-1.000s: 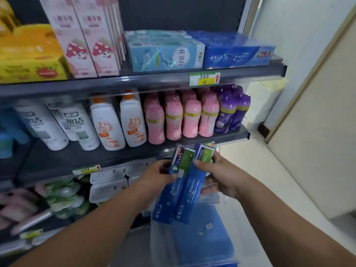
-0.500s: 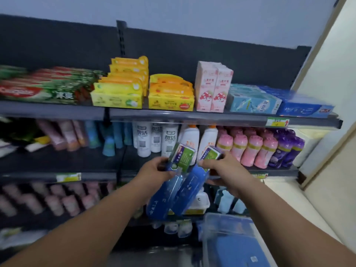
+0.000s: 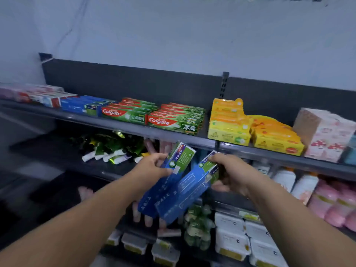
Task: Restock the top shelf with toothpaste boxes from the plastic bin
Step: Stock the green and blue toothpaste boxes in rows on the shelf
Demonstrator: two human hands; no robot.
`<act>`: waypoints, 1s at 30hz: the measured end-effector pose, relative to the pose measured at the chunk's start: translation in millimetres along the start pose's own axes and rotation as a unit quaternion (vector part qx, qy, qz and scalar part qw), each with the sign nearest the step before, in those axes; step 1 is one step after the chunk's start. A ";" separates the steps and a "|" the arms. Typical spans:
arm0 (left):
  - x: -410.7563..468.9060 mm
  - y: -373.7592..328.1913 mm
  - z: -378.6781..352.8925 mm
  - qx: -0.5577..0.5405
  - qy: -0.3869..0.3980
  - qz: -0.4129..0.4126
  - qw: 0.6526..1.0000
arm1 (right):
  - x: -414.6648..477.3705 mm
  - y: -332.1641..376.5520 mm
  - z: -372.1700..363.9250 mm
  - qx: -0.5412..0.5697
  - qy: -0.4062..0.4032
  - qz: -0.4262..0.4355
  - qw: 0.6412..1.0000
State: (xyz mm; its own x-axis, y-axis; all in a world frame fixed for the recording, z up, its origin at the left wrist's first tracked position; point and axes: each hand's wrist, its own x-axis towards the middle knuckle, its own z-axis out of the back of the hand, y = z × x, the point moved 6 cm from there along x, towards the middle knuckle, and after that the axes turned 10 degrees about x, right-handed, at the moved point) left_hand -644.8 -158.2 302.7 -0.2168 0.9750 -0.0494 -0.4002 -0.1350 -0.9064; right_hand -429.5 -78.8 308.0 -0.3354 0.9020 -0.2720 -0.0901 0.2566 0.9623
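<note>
My left hand (image 3: 153,166) grips the upper end of a blue-and-green toothpaste box (image 3: 163,182), held tilted in front of the second shelf. My right hand (image 3: 230,175) grips the top of a second, matching blue toothpaste box (image 3: 187,191) right beside it. Both boxes hang below the top shelf (image 3: 134,129). A row of matching blue boxes (image 3: 84,106) lies on that shelf at the left, next to green Colgate boxes (image 3: 154,116). The plastic bin is out of view.
Yellow and orange boxes (image 3: 250,128) and pink cartons (image 3: 327,135) fill the top shelf's right side; red-and-white boxes (image 3: 38,95) lie at far left. Lower shelves hold tubes (image 3: 107,149), white and pink bottles (image 3: 316,191) and white containers (image 3: 238,236).
The view has swung left and upward along the shelving; the bin has dropped out of sight. Both hands keep hold of the two blue boxes, now raised closer to the top shelf.
</note>
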 end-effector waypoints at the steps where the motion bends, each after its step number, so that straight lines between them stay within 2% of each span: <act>1: -1.3 1.0 16.7 -0.001 -0.011 0.002 1.000 | 4.1 8.0 -18.1 -0.016 0.020 0.007 1.000; 6: -3.8 1.4 87.4 0.023 -0.076 0.008 0.997 | 25.2 42.8 -94.2 -0.046 0.114 0.039 0.992; 11: 6.6 0.0 141.7 0.091 -0.155 -0.008 0.984 | 53.6 77.7 -145.6 -0.055 0.185 0.078 0.978; 16: 37.5 -16.5 194.1 0.173 -0.237 -0.054 0.954 | 101.1 116.9 -179.1 -0.019 0.207 0.119 0.971; 23: 104.5 -63.9 261.2 0.245 -0.291 -0.098 0.920 | 179.7 189.9 -209.2 0.003 0.247 0.151 0.957; 30: 162.6 -107.6 337.0 0.337 -0.368 -0.108 0.860 | 257.8 253.2 -214.4 0.015 0.213 0.195 0.957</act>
State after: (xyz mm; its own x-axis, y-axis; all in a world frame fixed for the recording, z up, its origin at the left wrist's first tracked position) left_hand -937.0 -44.8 533.5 -0.4784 0.6471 0.5937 -0.8732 -0.2791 -0.3995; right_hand -739.8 144.3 482.5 -0.6904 0.7097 0.1406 0.1452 -0.0545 0.9879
